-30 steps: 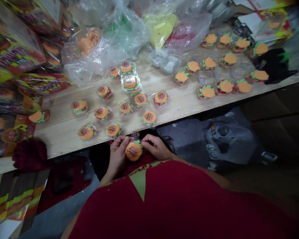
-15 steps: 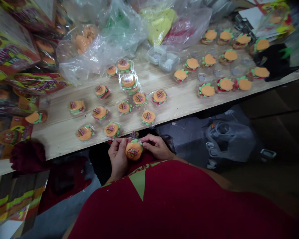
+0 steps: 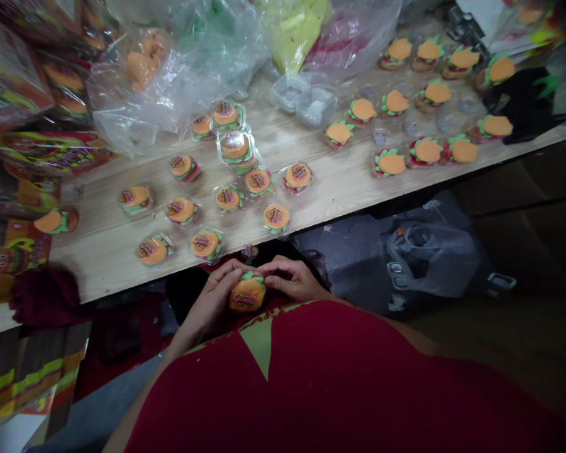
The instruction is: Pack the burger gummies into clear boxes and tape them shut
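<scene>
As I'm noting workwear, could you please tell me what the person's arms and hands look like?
The left hand and right hand are bare, with no gloves showing, and the forearms are uncovered. A dark red top with a yellow-green triangle is worn; no sleeve ends can be made out.

held burger (image 3: 246, 296): 1; other logo burgers (image 3: 229, 198): 12 or more; plain burgers (image 3: 425, 151) at right: 12; hands (image 3: 290, 280): 2

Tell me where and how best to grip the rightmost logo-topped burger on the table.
Probably by the near and far sides of its clear plastic packaging, coming from the right. Bare tabletop lies there, while one burger sits close on its left and another front-left. It appears to rest bun-up, so gripping sideways should spare the printed top.
</scene>
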Available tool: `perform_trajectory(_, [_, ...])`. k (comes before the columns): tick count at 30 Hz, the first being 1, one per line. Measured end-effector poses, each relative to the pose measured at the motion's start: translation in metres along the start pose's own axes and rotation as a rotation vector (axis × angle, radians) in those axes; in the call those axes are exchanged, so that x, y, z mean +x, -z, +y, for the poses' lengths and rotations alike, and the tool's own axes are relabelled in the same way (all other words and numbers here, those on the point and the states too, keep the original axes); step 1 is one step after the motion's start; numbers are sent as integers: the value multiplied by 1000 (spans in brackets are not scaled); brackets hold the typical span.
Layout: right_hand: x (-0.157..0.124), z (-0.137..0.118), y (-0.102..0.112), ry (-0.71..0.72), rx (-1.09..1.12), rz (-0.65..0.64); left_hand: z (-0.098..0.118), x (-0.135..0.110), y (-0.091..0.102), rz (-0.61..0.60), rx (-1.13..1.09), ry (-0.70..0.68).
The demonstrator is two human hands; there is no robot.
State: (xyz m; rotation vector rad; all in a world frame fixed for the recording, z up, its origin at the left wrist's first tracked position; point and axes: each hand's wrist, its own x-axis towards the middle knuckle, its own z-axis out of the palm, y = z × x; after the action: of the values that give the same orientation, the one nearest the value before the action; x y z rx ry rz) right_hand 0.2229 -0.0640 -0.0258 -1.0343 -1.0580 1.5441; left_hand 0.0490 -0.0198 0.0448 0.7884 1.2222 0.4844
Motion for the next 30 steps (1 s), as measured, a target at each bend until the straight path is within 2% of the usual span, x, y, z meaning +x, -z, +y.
perform_trajectory(4, [1, -1, -4, -136, 15, 55, -7, 1, -6, 186, 36, -176])
perform_trajectory(10, [2, -11, -5, 111, -219, 73, -13, -2, -9, 239, 85, -265])
perform_trajectory(16, [7, -13, -3, 238, -269, 59, -15, 3, -5, 266, 104, -298])
perform_trajectory(18, [9, -10, -3, 216, -242, 48, -11, 5, 2, 211, 115, -284])
perform_trajectory(19, [10, -9, -3, 193, -216, 33, -8, 5, 5, 145, 122, -263])
perform_trajectory(21, [12, -7, -4, 160, -158, -24, -1, 5, 11, -19, 135, -173])
perform_trajectory(23, [12, -7, -5, 193, -157, -48, 3, 4, 14, -88, 127, -68])
perform_trajectory(25, [11, -8, -6, 283, -250, 12, 3, 2, 12, -18, 103, -23])
perform_trajectory(28, [9, -11, -8, 414, -442, 123, -2, 0, 6, 137, 74, -79])
perform_trajectory(30, [8, -11, -9, 466, -534, 144, -6, -2, 2, 205, 76, -119])
